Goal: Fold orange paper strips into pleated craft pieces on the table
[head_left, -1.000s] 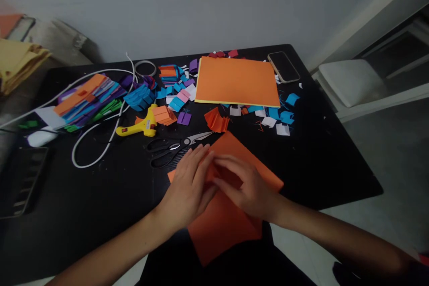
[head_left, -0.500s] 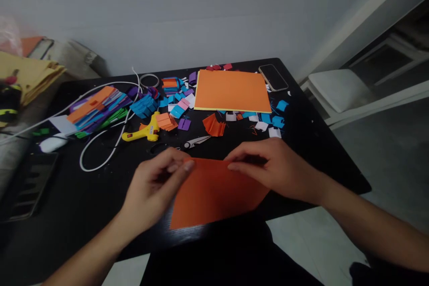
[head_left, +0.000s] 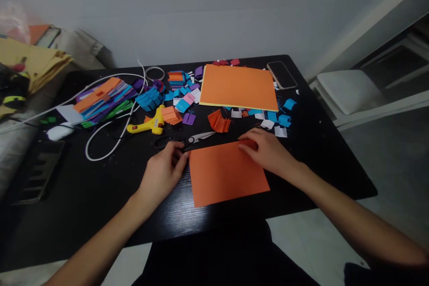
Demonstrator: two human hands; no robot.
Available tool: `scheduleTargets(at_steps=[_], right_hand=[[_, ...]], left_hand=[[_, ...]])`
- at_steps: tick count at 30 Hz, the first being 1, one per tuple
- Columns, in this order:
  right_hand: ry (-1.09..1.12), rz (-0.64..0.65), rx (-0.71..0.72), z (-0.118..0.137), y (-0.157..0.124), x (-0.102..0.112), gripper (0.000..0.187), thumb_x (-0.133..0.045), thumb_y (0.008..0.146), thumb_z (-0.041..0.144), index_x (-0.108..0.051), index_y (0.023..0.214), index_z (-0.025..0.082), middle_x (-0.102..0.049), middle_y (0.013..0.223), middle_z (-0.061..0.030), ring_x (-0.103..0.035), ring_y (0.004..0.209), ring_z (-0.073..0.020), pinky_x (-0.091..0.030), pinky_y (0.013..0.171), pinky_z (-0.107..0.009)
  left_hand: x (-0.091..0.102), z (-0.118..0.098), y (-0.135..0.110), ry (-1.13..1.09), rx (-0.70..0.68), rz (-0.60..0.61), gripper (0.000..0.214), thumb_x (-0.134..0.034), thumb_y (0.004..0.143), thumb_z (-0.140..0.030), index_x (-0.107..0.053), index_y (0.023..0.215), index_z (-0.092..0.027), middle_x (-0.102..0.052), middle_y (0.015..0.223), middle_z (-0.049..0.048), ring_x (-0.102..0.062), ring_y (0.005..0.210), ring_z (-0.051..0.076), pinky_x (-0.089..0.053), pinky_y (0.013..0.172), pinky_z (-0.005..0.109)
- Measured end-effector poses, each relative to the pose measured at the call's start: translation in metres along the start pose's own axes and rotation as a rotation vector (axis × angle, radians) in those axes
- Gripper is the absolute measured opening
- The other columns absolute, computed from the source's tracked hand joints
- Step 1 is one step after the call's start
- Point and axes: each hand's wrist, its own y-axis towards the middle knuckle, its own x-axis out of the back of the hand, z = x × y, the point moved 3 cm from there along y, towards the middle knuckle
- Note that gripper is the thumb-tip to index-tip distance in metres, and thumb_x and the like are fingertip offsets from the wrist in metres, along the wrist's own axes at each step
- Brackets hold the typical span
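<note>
A sheet of orange paper [head_left: 228, 172] lies on the black table in front of me, slightly tilted. My left hand [head_left: 164, 167] is at its upper left corner, fingers curled and thumb tip against the edge. At the upper right corner my right hand [head_left: 268, 152] has the sheet between thumb and fingers; the far edge is partly hidden under them. Just beyond the sheet, scissors [head_left: 201, 137] with black handles lie beside a folded orange paper strip [head_left: 219, 121].
A yellow glue gun [head_left: 147, 126] and a looped white cable [head_left: 89, 145] lie left. Behind are a stack of orange sheets [head_left: 237, 87], a phone [head_left: 282, 75], and several small coloured paper pieces [head_left: 182, 106]. A phone case [head_left: 40, 174] lies far left.
The orange paper, bent and held up before, now lies flat on the table, farther from me. Both hands moved forward with it, and the right hand shifted toward the sheet's right corner.
</note>
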Motion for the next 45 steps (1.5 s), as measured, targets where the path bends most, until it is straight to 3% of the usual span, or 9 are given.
scheduleTargets(at_steps=[3, 6, 10, 13, 17, 30, 36, 39, 45], right_hand=[[-0.099, -0.134, 0.126, 0.006, -0.013, -0.008, 0.024, -0.067, 0.094, 0.02, -0.075, 0.117, 0.02, -0.071, 0.121, -0.0144, -0.067, 0.117, -0.0343, -0.058, 0.101, -0.057], [-0.129, -0.181, 0.217, 0.013, -0.023, -0.017, 0.026, -0.062, 0.097, 0.017, -0.075, 0.12, 0.019, -0.071, 0.129, -0.0152, -0.065, 0.127, -0.0352, -0.053, 0.109, -0.061], [-0.101, -0.14, 0.337, 0.026, -0.031, -0.031, 0.031, -0.052, 0.102, 0.012, -0.074, 0.124, 0.017, -0.071, 0.137, -0.0135, -0.062, 0.137, -0.0317, -0.051, 0.117, -0.058], [-0.072, -0.063, 0.435, 0.036, -0.035, -0.042, 0.04, -0.045, 0.103, 0.009, -0.068, 0.136, 0.013, -0.068, 0.144, -0.0143, -0.057, 0.143, -0.029, -0.054, 0.116, -0.051], [-0.041, -0.016, 0.475, 0.042, -0.035, -0.052, 0.046, -0.044, 0.102, 0.009, -0.063, 0.143, 0.012, -0.065, 0.147, -0.0168, -0.055, 0.146, -0.0296, -0.051, 0.119, -0.055], [-0.059, -0.043, 0.416, 0.049, -0.031, -0.053, 0.046, -0.048, 0.096, 0.008, -0.064, 0.139, 0.008, -0.065, 0.147, -0.0192, -0.06, 0.139, -0.0324, -0.054, 0.115, -0.055], [-0.09, -0.132, 0.262, 0.023, -0.036, -0.035, 0.034, -0.054, 0.104, 0.02, -0.067, 0.135, 0.015, -0.07, 0.141, -0.0165, -0.068, 0.13, -0.0315, -0.06, 0.106, -0.054], [-0.143, -0.177, 0.227, 0.002, -0.042, -0.024, 0.032, -0.056, 0.105, 0.024, -0.067, 0.134, 0.019, -0.071, 0.14, -0.0128, -0.069, 0.129, -0.0299, -0.056, 0.111, -0.056], [-0.205, -0.225, 0.245, -0.013, -0.043, -0.012, 0.028, -0.055, 0.106, 0.022, -0.071, 0.128, 0.022, -0.076, 0.133, -0.0089, -0.073, 0.124, -0.0273, -0.051, 0.115, -0.056]], left_hand=[[-0.002, -0.012, -0.009, 0.364, -0.235, -0.113, 0.027, -0.053, 0.103, -0.035, -0.064, 0.119, -0.016, -0.073, 0.095, 0.0079, -0.071, 0.079, 0.023, -0.056, 0.067, 0.034], [-0.019, -0.028, -0.02, 0.433, -0.484, -0.078, 0.026, -0.047, 0.107, -0.027, -0.069, 0.112, -0.013, -0.074, 0.108, 0.0139, -0.072, 0.096, 0.027, -0.06, 0.081, 0.04], [-0.044, -0.038, -0.031, 0.46, -0.655, 0.001, 0.033, -0.052, 0.105, -0.02, -0.065, 0.133, -0.008, -0.068, 0.137, 0.0208, -0.066, 0.126, 0.034, -0.058, 0.101, 0.049], [-0.051, -0.034, -0.031, 0.472, -0.671, 0.02, 0.039, -0.052, 0.104, -0.018, -0.061, 0.141, -0.008, -0.063, 0.147, 0.0214, -0.059, 0.139, 0.034, -0.052, 0.112, 0.052], [-0.05, -0.028, -0.029, 0.484, -0.665, 0.041, 0.045, -0.051, 0.103, -0.019, -0.057, 0.146, -0.006, -0.058, 0.154, 0.0216, -0.054, 0.145, 0.034, -0.047, 0.119, 0.053], [-0.053, -0.033, -0.029, 0.511, -0.639, 0.03, 0.044, -0.052, 0.097, -0.016, -0.061, 0.139, -0.005, -0.055, 0.156, 0.0231, -0.056, 0.14, 0.038, -0.048, 0.114, 0.054], [-0.053, -0.031, -0.029, 0.53, -0.649, 0.012, 0.042, -0.052, 0.098, -0.017, -0.061, 0.137, -0.005, -0.058, 0.153, 0.0222, -0.058, 0.138, 0.037, -0.05, 0.111, 0.052], [-0.053, -0.031, -0.029, 0.531, -0.654, 0.014, 0.042, -0.052, 0.098, -0.017, -0.061, 0.137, -0.005, -0.058, 0.154, 0.0219, -0.058, 0.138, 0.036, -0.051, 0.111, 0.052], [-0.053, -0.029, -0.029, 0.509, -0.642, 0.024, 0.043, -0.051, 0.099, -0.017, -0.059, 0.139, -0.005, -0.056, 0.155, 0.0208, -0.055, 0.141, 0.036, -0.049, 0.113, 0.054]])
